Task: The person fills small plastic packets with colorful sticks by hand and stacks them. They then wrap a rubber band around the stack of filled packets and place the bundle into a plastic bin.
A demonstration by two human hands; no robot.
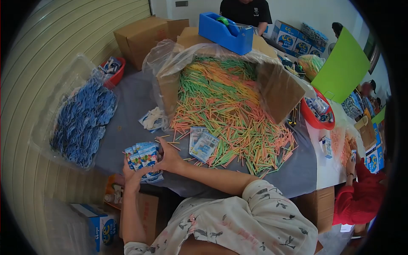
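Both my hands hold a stack of small blue-and-white printed packets (143,158) at the near edge of the grey table (127,123). My left hand (131,177) grips the stack from below. My right hand (169,158) clasps its right side. Two more packets (203,143) lie on the table just right of my hands. Behind them a big heap of thin orange, green and yellow sticks (225,111) spills out of an open cardboard box lined with clear plastic.
A clear bag of blue pieces (83,121) lies at the left, a red bowl (114,70) behind it. A blue tape dispenser (225,32) sits on a box at the back. A person in red (359,195) works at right; another in black stands behind.
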